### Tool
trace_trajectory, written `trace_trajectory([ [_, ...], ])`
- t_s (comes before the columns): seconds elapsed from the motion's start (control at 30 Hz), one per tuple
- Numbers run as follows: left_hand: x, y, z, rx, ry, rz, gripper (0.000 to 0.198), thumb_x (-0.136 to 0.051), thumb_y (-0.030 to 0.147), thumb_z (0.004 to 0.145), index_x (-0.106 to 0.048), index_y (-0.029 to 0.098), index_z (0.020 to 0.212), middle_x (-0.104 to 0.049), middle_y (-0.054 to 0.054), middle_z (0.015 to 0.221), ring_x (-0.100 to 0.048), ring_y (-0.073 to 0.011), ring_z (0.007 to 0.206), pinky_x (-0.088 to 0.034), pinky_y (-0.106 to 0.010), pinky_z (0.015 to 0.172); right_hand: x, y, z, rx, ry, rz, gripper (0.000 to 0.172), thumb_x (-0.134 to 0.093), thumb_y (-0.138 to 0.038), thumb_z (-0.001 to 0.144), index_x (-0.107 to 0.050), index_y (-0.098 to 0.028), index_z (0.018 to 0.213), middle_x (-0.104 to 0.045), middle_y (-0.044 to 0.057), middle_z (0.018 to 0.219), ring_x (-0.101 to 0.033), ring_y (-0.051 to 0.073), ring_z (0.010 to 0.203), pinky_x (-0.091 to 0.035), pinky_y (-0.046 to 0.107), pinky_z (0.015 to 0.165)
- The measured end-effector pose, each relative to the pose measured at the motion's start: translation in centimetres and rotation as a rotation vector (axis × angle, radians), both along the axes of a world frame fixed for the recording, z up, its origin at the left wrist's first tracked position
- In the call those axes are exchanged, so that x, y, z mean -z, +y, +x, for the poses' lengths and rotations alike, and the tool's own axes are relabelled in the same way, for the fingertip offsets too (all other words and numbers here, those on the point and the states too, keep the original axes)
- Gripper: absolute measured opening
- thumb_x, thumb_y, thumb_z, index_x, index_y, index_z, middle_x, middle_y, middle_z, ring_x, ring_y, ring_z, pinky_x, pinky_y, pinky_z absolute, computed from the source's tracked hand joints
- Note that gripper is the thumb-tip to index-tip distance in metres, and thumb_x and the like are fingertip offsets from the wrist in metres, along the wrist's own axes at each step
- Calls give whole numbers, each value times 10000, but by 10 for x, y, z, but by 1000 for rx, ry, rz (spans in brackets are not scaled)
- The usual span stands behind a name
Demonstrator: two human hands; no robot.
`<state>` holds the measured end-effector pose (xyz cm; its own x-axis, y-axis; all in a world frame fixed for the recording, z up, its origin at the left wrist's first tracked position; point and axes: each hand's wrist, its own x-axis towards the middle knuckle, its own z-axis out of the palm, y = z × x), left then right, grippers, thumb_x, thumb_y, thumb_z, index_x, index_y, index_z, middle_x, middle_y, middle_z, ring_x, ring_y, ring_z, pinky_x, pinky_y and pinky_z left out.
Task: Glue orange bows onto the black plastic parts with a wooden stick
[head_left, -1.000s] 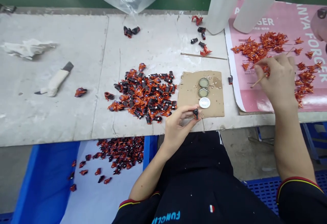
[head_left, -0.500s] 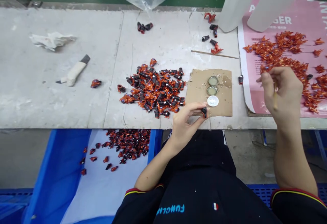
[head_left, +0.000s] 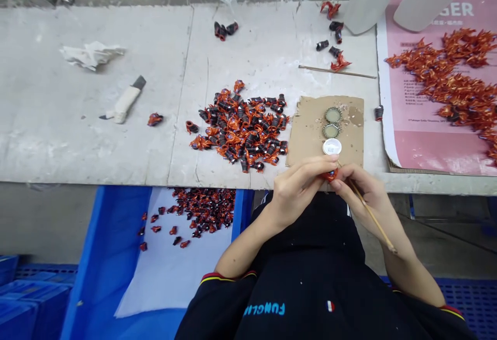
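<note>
At the front edge of the tabletop (head_left: pixel 77 148), right of its middle, the left hand (head_left: pixel 295 190) and the right hand (head_left: pixel 365 197) meet around a small orange-red piece (head_left: pixel 330 175), pinched between the fingertips of both and partly hidden by them. The right hand also grips a slender wooden stick (head_left: pixel 373 216), slanting across its fingers. Just beyond lies a cardboard square (head_left: pixel 305 128) bearing two crimped bottle caps (head_left: pixel 333 116) and a round white lid (head_left: pixel 332 147). To its left lies a heap of orange-and-black pieces (head_left: pixel 240 128); toward the tabletop's right edge, spiky orange pieces (head_left: pixel 450 84) partly cover a pink printed sheet (head_left: pixel 423 148). Below the front edge, a blue crate (head_left: pixel 103 247) contains red-and-black pieces (head_left: pixel 205 208).
</note>
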<state>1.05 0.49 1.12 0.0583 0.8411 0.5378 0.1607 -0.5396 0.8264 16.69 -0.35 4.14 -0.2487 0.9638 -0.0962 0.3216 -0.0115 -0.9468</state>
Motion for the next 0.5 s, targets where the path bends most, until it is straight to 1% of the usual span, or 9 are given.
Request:
trace_trajectory([
  [0.07, -2, -1, -1, 7, 24, 31, 368, -661, -8, 820, -640, 196, 1125, -734, -52, 1151, -706, -118, 1057, -577, -214, 956, 4, -1, -3, 43, 12, 45, 167, -578, -297, 918, -554, -206, 780, -531, -46, 650, -470, 75, 550, -393, 198, 511],
  [0.13, -6, -3, -3, 55, 55, 16, 398, -619, -17, 843, -615, 195, 1179, -709, -67, 1218, -687, -137, 1115, -577, -252, 981, 5, -3, -4, 82, -7, 85, 143, -584, -283, 914, -562, -208, 794, -556, -41, 674, -500, 81, 572, -416, 206, 534],
  [0.2, -11, -6, -5, 119, 57, -42, 420, -582, -11, 862, -590, 195, 1228, -672, -84, 1287, -659, -166, 1175, -576, -295, 1005, 5, -5, -4, 96, -45, 126, 126, -597, -270, 908, -567, -210, 801, -563, -37, 685, -504, 84, 578, -416, 213, 536],
  [0.27, -17, -10, -5, 149, 1, -108, 398, -597, 17, 868, -596, 195, 1224, -665, -92, 1297, -653, -185, 1187, -578, -309, 1010, 3, -7, -4, 89, -79, 191, 101, -606, -245, 901, -569, -215, 812, -561, -39, 679, -492, 84, 567, -398, 214, 516],
  [0.4, -22, -15, -1, 75, -159, -182, 331, -707, 58, 813, -648, 200, 1106, -728, -61, 1172, -707, -165, 1082, -611, -255, 946, -2, -7, -6, 67, -154, 338, 77, -608, -185, 890, -565, -228, 843, -581, -36, 671, -497, 100, 564, -395, 235, 510],
  [0.5, -21, -15, 2, 19, -170, -162, 338, -722, 55, 799, -656, 213, 1089, -743, -37, 1121, -726, -151, 1026, -626, -247, 917, -4, -6, -8, 48, -197, 422, 85, -597, -166, 891, -554, -233, 860, -587, -31, 672, -516, 116, 571, -417, 261, 532],
])
